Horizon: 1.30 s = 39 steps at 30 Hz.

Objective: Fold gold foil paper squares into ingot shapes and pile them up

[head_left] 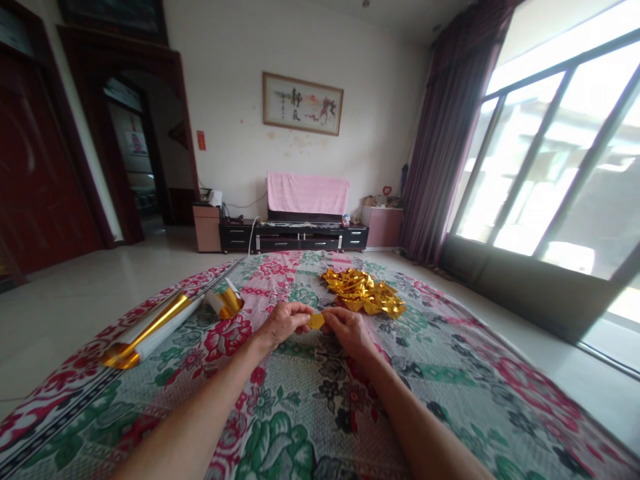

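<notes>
A small piece of gold paper (317,321) is pinched between both hands above the patterned cloth. My left hand (289,323) grips its left edge with closed fingers, and my right hand (347,329) holds its right edge the same way. Just beyond my right hand lies a pile of folded gold foil pieces (364,292). To the left, a long roll of gold and white paper (153,331) rests on the cloth, with a smaller curled gold and white piece (225,300) near its far end.
The flowered cloth (280,440) spreads under everything, its far edge curving before a black TV cabinet (305,239) with a pink cloth (309,193) above it. Purple curtains (440,127) and large windows stand at the right, a dark red door (40,153) at the left.
</notes>
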Each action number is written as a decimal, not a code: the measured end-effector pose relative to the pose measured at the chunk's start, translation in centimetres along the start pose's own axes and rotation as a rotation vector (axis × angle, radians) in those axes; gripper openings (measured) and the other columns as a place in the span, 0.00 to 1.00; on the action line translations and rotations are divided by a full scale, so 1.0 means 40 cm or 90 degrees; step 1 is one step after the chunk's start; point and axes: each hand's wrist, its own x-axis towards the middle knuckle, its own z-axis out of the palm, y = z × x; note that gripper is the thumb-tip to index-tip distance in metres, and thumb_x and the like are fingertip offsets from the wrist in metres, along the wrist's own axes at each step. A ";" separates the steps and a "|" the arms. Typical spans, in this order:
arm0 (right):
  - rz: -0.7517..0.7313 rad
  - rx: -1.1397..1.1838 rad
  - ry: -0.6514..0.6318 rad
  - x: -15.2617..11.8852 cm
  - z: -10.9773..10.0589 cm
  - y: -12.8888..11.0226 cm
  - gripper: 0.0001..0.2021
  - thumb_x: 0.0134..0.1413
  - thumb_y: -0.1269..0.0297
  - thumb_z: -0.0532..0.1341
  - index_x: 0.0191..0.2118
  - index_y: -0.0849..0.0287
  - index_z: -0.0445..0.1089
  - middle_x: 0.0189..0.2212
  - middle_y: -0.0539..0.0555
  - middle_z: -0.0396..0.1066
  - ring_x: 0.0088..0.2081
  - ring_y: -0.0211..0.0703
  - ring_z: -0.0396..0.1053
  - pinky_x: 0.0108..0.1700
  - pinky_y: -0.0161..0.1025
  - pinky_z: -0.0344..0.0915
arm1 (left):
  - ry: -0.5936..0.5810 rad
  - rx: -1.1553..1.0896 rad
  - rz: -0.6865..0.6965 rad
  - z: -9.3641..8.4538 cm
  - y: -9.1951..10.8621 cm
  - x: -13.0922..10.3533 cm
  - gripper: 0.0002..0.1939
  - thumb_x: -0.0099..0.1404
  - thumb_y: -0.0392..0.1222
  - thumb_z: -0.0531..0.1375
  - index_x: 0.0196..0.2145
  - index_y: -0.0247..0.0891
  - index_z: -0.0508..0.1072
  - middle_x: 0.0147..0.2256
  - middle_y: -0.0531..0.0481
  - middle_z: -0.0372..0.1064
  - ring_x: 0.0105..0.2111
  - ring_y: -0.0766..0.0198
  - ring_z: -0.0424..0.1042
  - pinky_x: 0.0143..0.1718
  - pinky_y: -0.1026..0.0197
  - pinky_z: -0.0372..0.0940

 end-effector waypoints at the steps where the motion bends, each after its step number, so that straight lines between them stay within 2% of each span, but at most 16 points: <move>1: 0.012 0.012 0.001 0.000 0.000 -0.001 0.15 0.50 0.57 0.56 0.34 0.62 0.74 0.18 0.49 0.68 0.20 0.34 0.60 0.22 0.30 0.55 | -0.003 -0.014 -0.003 0.000 0.000 0.000 0.14 0.51 0.39 0.58 0.36 0.32 0.74 0.19 0.52 0.70 0.19 0.70 0.67 0.25 0.68 0.60; 6: 0.030 0.035 0.008 0.003 0.000 0.000 0.15 0.49 0.57 0.56 0.34 0.62 0.74 0.18 0.50 0.68 0.20 0.33 0.60 0.21 0.29 0.55 | -0.006 -0.034 0.006 -0.002 0.002 -0.001 0.15 0.51 0.37 0.56 0.38 0.32 0.73 0.19 0.51 0.71 0.20 0.70 0.68 0.26 0.68 0.61; 14: -0.023 0.002 -0.002 0.005 0.014 0.017 0.12 0.49 0.59 0.56 0.33 0.61 0.73 0.20 0.50 0.71 0.21 0.35 0.66 0.21 0.29 0.57 | 0.048 0.021 0.057 -0.005 -0.019 0.011 0.15 0.52 0.38 0.56 0.38 0.32 0.73 0.19 0.52 0.69 0.18 0.71 0.66 0.21 0.69 0.58; 17: -0.027 -0.002 0.052 0.007 0.021 0.018 0.12 0.49 0.60 0.56 0.33 0.62 0.72 0.21 0.51 0.72 0.23 0.38 0.69 0.23 0.29 0.61 | 0.092 0.017 0.083 -0.003 -0.019 0.015 0.17 0.52 0.38 0.57 0.40 0.34 0.72 0.31 0.48 0.73 0.21 0.70 0.69 0.21 0.70 0.59; 20: -0.038 -0.016 0.145 0.009 0.026 0.011 0.11 0.50 0.60 0.56 0.33 0.62 0.71 0.23 0.52 0.73 0.26 0.40 0.71 0.27 0.31 0.64 | 0.136 -0.024 0.044 0.004 -0.007 0.011 0.22 0.51 0.40 0.60 0.46 0.35 0.69 0.41 0.45 0.70 0.24 0.69 0.72 0.21 0.70 0.60; 23: -0.062 -0.045 0.167 0.008 0.030 0.003 0.11 0.50 0.61 0.56 0.33 0.60 0.72 0.24 0.52 0.73 0.28 0.40 0.72 0.29 0.32 0.65 | 0.132 -0.074 -0.014 0.011 0.005 0.005 0.25 0.50 0.44 0.62 0.46 0.33 0.67 0.37 0.44 0.72 0.25 0.67 0.73 0.21 0.69 0.61; 28: -0.100 -0.085 0.136 0.004 0.031 -0.005 0.10 0.49 0.61 0.56 0.31 0.59 0.73 0.25 0.51 0.73 0.28 0.39 0.70 0.31 0.33 0.65 | 0.101 -0.107 -0.016 0.012 0.001 0.003 0.19 0.52 0.48 0.61 0.37 0.31 0.71 0.29 0.45 0.73 0.28 0.64 0.73 0.25 0.68 0.64; 35: -0.047 0.066 0.090 0.010 0.032 0.006 0.11 0.48 0.59 0.57 0.33 0.61 0.70 0.24 0.53 0.73 0.28 0.41 0.72 0.30 0.34 0.65 | 0.103 -0.097 -0.007 0.009 -0.002 0.004 0.16 0.50 0.46 0.62 0.33 0.31 0.73 0.27 0.46 0.74 0.30 0.62 0.74 0.27 0.66 0.64; 39: -0.030 0.121 0.070 0.013 0.027 0.008 0.11 0.48 0.60 0.57 0.33 0.62 0.70 0.25 0.53 0.73 0.29 0.39 0.71 0.32 0.34 0.65 | 0.077 -0.084 -0.001 0.010 0.002 0.000 0.16 0.50 0.46 0.62 0.33 0.31 0.72 0.26 0.46 0.73 0.29 0.61 0.73 0.26 0.66 0.64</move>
